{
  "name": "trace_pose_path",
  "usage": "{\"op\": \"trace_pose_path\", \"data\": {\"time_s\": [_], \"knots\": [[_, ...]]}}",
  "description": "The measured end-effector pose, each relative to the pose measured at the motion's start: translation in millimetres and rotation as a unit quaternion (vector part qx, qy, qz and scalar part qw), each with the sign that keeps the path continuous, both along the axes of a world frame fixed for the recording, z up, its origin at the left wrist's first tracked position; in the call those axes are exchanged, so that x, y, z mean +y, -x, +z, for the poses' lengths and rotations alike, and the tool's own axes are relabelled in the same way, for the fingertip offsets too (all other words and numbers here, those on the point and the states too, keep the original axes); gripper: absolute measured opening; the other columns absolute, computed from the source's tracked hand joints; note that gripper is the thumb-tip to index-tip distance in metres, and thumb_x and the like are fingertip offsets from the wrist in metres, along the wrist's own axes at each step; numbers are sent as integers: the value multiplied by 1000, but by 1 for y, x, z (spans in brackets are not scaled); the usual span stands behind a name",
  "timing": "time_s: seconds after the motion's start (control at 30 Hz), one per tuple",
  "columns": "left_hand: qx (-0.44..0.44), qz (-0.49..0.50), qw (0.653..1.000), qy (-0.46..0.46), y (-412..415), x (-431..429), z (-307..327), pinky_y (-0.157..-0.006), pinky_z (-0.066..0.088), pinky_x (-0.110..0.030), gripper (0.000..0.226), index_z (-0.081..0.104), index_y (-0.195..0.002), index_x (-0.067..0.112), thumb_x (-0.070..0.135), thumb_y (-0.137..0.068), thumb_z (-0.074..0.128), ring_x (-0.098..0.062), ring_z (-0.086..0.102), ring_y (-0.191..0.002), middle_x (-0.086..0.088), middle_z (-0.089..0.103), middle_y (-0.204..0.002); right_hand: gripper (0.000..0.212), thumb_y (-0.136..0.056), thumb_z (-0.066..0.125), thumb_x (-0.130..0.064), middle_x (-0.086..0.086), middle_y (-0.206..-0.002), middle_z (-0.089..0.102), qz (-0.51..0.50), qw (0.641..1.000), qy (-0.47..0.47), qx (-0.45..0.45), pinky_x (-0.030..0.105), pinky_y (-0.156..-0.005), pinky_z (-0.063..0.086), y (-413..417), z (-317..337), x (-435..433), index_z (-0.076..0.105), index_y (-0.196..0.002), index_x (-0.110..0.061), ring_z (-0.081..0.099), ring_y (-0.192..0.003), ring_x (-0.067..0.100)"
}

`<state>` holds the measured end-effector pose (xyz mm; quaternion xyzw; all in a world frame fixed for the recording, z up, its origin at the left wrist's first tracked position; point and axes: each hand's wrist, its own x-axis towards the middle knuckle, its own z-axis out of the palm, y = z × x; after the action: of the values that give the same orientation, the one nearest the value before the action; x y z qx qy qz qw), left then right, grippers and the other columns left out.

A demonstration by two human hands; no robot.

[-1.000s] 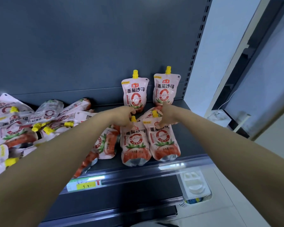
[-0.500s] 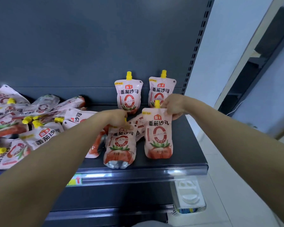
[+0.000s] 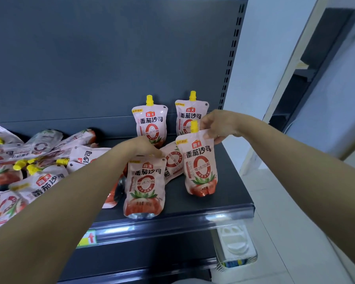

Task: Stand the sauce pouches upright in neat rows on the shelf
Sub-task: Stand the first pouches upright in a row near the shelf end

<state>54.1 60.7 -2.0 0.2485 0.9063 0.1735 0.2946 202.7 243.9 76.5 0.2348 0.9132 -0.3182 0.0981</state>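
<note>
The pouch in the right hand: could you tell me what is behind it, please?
Behind the held pouch stands an upright pouch against the back panel; its lower half is covered.

The dark shelf (image 3: 230, 193) carries it all. Two sauce pouches (image 3: 150, 124) stand upright at its back panel. In front of them, two more pouches (image 3: 200, 167) sit upright nearer the front lip, one pouch (image 3: 173, 160) lying flat between those. Left of the standing pair, a jumbled pile (image 3: 29, 167) sprawls flat.
</note>
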Motion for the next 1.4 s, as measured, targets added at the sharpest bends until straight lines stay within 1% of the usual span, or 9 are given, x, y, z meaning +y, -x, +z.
{"op": "trace_pose_path", "data": {"time_s": [0.13,0.23,0.3,0.47,0.57,0.7,0.9,1.07,1.4], "knots": [[-21,35,999,-10,3,4,4,-92,50,-40,55,60,-115,13,36,-68,77,-26,62,-99,-8,63,-113,22,-89,57,0,7,-101,67,8,1000,6,3,29,-70,59,-6,3,1,55,-71,-13,66,-95,24],[-3,40,999,-1,5,9,10,-76,53,-33,44,59,-111,6,22,-72,74,-25,63,-91,-11,63,-105,19,-89,58,-2,9,-109,67,12,1000,2,-2,36,-83,58,-10,5,3,56,-74,-13,64,-103,27],[22,31,999,-15,4,15,14,-72,50,-32,40,59,-108,3,14,-72,72,-25,60,-94,-13,62,-107,17,-89,59,-3,10,-110,68,12,1000,5,-2,35,-83,58,-11,4,4,56,-76,-12,64,-104,26],[93,-33,991,-86,1,29,26,-88,48,-34,27,66,-106,1,11,-81,67,-27,58,-105,-13,64,-112,18,-89,58,-1,7,-102,68,6,1000,7,3,32,-79,57,-14,7,7,55,-75,-12,64,-101,25],[109,-88,980,-140,-2,35,33,-79,44,-29,3,69,-83,9,8,-80,69,-24,60,-96,-8,67,-96,23,-89,58,1,-1,-87,65,-6,1000,15,13,33,-81,57,-18,9,9,56,-72,-14,62,-97,24],[109,-131,962,-213,-9,45,45,-71,43,-24,21,65,-62,22,8,-76,73,-12,60,-77,8,63,-70,26,-88,60,0,-5,-83,65,-12,1000,18,22,36,-87,57,-23,11,12,57,-69,-17,62,-95,21],[84,-163,948,-258,-27,61,61,-59,41,-16,22,62,-71,27,12,-72,78,-5,59,-72,9,63,-75,18,-83,69,-4,-4,-82,71,5,998,62,2,25,-74,57,-29,15,19,62,-69,-14,65,-83,13],[32,-200,961,-189,-26,53,57,-78,53,-28,29,62,-88,20,0,-71,75,-16,69,-82,1,71,-80,16,-80,71,-3,-3,-83,73,11,997,83,4,28,-79,57,-30,12,21,65,-71,-14,66,-86,15],[86,-210,943,-241,-36,64,80,-65,53,-13,20,68,-81,12,-2,-69,75,-7,67,-69,-2,70,-75,16,-79,71,-1,-9,-74,75,38,989,142,-6,24,-78,58,-36,7,26,68,-75,-16,70,-82,10]]}}
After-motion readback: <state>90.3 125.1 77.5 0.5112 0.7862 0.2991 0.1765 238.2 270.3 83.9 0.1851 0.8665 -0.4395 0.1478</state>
